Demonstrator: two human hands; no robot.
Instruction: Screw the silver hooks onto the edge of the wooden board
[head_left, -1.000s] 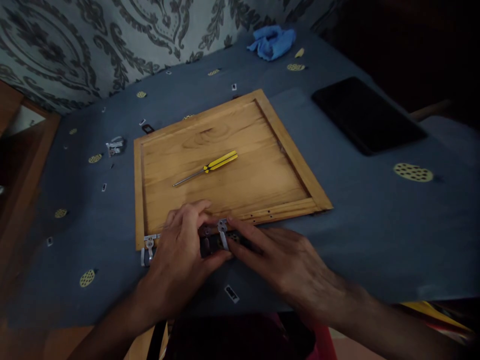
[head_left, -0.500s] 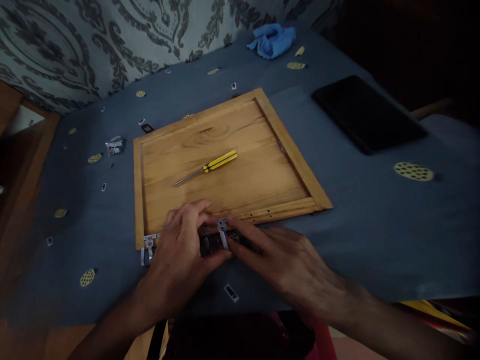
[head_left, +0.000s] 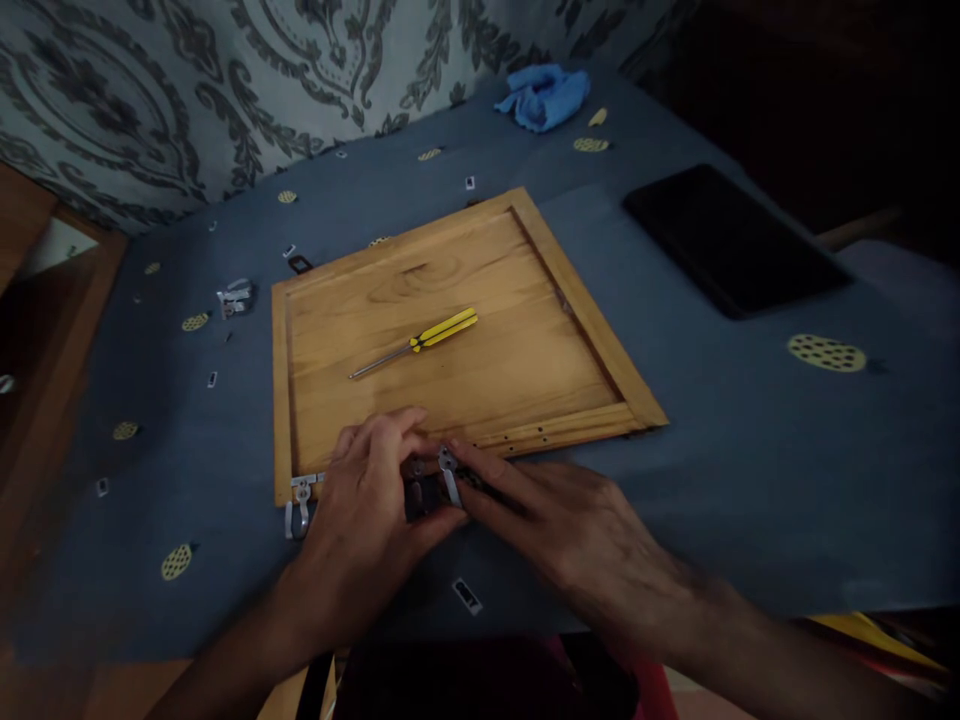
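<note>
A framed wooden panel [head_left: 465, 370] lies on the cloth-covered table. Along its near edge runs a metal hook rack, with one curved hook [head_left: 301, 510] at the left end and another hook [head_left: 450, 476] between my hands. My left hand [head_left: 367, 500] is closed over the middle of the rack, hiding part of it; its thumb is below and its fingers reach onto the panel. Thumb and index finger of my right hand [head_left: 562, 510] pinch around the rack's right end. A yellow-handled screwdriver [head_left: 444, 329] rests on the panel. Small holes dot the near frame strip, right of the rack.
Beyond the panel's left side lies a small metal hook piece [head_left: 236, 297]. A dark flat tablet-like slab [head_left: 739, 240] is on the right of the tablecloth [head_left: 720, 480]. At the back sits a crumpled blue cloth [head_left: 544, 97], near the patterned wall [head_left: 300, 70].
The view has tilted slightly, so everything sits a little lower in the picture. Both hands keep nearly the same hold at the panel's near edge.
</note>
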